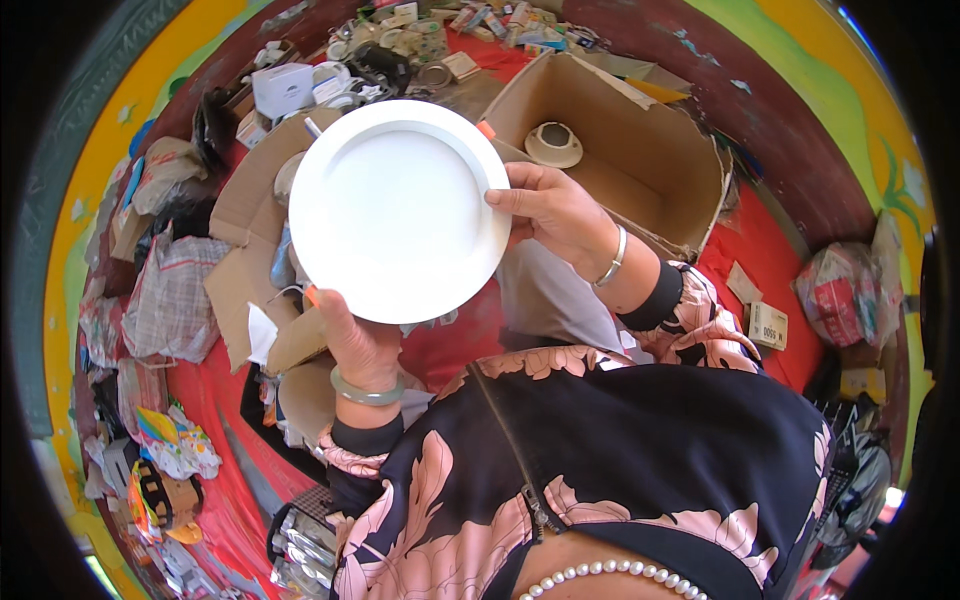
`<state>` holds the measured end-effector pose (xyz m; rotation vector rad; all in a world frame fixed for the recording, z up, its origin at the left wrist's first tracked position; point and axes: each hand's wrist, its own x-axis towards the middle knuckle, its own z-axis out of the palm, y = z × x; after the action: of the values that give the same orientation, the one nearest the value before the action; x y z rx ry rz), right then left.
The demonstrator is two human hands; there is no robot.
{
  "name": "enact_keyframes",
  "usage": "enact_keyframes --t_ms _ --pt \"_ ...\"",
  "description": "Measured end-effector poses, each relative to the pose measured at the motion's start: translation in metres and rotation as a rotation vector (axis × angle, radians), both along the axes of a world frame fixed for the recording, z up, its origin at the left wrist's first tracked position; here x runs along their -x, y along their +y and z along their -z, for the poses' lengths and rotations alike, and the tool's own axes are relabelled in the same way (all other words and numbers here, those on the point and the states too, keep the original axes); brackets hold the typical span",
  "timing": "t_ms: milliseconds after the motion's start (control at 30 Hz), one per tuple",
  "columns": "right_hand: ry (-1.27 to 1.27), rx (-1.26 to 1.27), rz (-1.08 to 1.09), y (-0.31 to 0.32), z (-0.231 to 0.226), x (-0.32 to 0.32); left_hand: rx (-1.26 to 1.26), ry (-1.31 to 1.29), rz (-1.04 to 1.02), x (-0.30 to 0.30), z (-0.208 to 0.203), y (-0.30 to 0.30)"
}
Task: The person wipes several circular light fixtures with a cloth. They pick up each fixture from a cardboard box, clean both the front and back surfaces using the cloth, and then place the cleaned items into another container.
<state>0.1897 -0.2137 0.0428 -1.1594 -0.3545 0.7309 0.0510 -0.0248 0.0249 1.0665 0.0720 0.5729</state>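
A round white recessed downlight (400, 215) with a raised rim faces me, held up in front of my lap. Small orange-tipped clips stick out past its edge. My right hand (562, 212) pinches its right edge, thumb on the front and fingers behind. At the lower left edge, my left hand (358, 345) grips it from below, its fingers hidden behind the disc. Beyond my right hand, an open cardboard box (650, 120) has a small white round light fitting (553, 145) inside. Another cardboard box (240, 305) with raised flaps stands to the left, partly covered by the downlight.
Jumbled light fittings and small cartons (283, 90) lie at the far side. Stuffed plastic bags (172, 298) line the left. A red sheet (205, 400) covers the floor. At right are a small carton (768, 326) and a clear bag of goods (840, 290).
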Motion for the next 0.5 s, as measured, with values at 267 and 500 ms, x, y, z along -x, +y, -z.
enact_keyframes --t_ms 267,500 --pt "-0.08 -0.068 0.301 -0.05 -0.013 -0.09 0.148 -0.038 0.269 -0.033 0.008 0.035" --pt "-0.066 0.217 0.64 -0.135 0.051 -0.207 0.379 0.044 0.275 -0.01 0.034 0.093"
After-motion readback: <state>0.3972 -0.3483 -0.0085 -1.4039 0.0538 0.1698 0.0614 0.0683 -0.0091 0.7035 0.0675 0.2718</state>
